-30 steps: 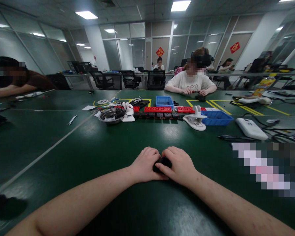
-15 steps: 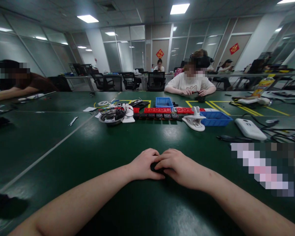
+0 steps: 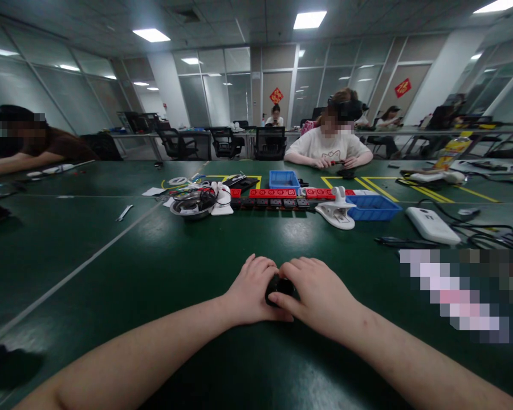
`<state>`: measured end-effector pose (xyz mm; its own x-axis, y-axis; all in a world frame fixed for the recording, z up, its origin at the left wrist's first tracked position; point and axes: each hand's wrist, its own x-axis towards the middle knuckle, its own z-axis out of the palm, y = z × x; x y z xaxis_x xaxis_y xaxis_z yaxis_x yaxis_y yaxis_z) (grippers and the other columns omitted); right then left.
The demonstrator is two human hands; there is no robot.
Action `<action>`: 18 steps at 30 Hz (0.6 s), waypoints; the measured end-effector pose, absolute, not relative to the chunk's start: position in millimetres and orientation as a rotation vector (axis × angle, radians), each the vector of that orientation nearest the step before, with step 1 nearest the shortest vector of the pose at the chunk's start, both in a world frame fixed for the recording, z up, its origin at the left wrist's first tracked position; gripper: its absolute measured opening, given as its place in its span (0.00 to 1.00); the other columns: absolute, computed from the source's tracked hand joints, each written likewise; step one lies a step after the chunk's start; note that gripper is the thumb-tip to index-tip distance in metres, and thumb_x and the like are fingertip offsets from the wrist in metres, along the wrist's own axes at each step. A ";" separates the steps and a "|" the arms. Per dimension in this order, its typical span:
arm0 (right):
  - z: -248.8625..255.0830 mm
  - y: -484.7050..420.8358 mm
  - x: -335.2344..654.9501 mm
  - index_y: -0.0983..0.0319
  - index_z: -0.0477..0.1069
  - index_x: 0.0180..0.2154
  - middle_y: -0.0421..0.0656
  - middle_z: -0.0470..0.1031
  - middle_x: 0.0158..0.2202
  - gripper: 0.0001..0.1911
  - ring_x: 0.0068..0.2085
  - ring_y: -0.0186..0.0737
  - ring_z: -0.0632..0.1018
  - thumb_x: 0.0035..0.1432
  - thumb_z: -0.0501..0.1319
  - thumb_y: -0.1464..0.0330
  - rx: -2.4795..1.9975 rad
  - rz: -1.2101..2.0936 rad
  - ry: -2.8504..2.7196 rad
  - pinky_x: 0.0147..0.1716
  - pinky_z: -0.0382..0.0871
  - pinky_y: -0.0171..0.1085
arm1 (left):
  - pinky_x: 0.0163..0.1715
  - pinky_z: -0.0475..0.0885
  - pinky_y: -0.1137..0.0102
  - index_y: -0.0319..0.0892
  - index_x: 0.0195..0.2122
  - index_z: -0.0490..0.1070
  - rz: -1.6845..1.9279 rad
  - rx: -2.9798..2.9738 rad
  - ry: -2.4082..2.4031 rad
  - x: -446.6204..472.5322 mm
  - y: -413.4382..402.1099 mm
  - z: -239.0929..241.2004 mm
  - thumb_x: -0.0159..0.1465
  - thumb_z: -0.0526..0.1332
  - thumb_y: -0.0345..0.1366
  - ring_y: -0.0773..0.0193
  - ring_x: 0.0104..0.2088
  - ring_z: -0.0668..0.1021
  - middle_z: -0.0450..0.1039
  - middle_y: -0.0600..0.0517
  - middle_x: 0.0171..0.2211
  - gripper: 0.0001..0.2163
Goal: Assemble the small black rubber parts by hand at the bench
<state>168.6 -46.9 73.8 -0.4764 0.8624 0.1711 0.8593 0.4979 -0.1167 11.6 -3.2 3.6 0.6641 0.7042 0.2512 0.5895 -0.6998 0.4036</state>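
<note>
Both hands meet around a small black rounded object point(image 3: 281, 286) low over the green table. Its top is dark and glossy, but its exact kind cannot be made out. My left hand point(image 3: 253, 290) curves along its left side, the thumb running in front and below. My right hand point(image 3: 318, 287) is closed over the right side, fingertips at the far edge and thumb laid across the near face. The fingers cover much of the object, so I cannot tell whether it touches the table.
Ahead stand a metal bowl point(image 3: 192, 212) of cables, red and black strips point(image 3: 273, 194), a white clamp point(image 3: 338, 212) and blue bins point(image 3: 374, 206). A white power bank-like device point(image 3: 431, 225) lies right, a wrench point(image 3: 124, 213) left. Across the table a person point(image 3: 329, 142) handles something small.
My right hand has shifted its hold, its thumb now lying across the front of the black object. More of the object's top shows between the hands.
</note>
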 end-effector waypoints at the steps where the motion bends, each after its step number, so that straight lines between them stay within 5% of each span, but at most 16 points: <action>1: 71.8 -46.4 168.1 0.63 0.69 0.32 0.45 0.72 0.30 0.13 0.35 0.45 0.71 0.53 0.60 0.59 -1.496 -0.035 -2.525 0.36 0.62 0.42 | 0.57 0.47 0.49 0.43 0.42 0.64 0.568 2.594 1.057 12.8 -5.2 3.9 0.40 0.66 0.58 0.52 0.47 0.66 0.65 0.49 0.42 0.32; 8: 63.9 -43.2 165.9 0.63 0.69 0.31 0.44 0.72 0.30 0.11 0.33 0.45 0.73 0.52 0.62 0.62 -1.596 -0.021 -2.530 0.33 0.64 0.41 | 0.57 0.48 0.51 0.42 0.34 0.68 0.588 2.589 1.119 17.9 -11.3 5.6 0.46 0.66 0.50 0.56 0.42 0.69 0.67 0.52 0.37 0.20; 18: 76.0 -42.2 178.1 0.60 0.71 0.43 0.45 0.73 0.42 0.15 0.43 0.44 0.74 0.51 0.62 0.74 -1.309 0.362 -2.686 0.42 0.66 0.40 | 0.53 0.58 0.60 0.46 0.44 0.70 0.493 2.547 0.716 5.0 11.2 1.1 0.47 0.68 0.43 0.53 0.52 0.63 0.65 0.50 0.48 0.22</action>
